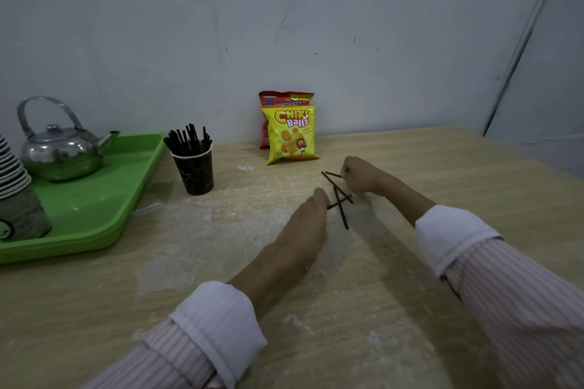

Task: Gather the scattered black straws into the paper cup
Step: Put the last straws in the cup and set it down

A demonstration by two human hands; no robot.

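A dark paper cup [196, 172] stands on the wooden table, holding several black straws [189, 139] upright. To its right, a few loose black straws [341, 211] lie crossed on the table between my hands. My right hand [358, 174] pinches the end of one short straw [332, 174] at the far side of the pile. My left hand [308, 224] lies flat, its fingertips touching the near-left end of another straw. Whether it grips that straw is hidden by the fingers.
A green tray [104, 215] at the left carries a metal kettle [61, 148] and a stack of paper cups [14, 186]. Two snack bags [289, 133] lean against the wall behind the loose straws. The table's right edge [537, 164] runs diagonally.
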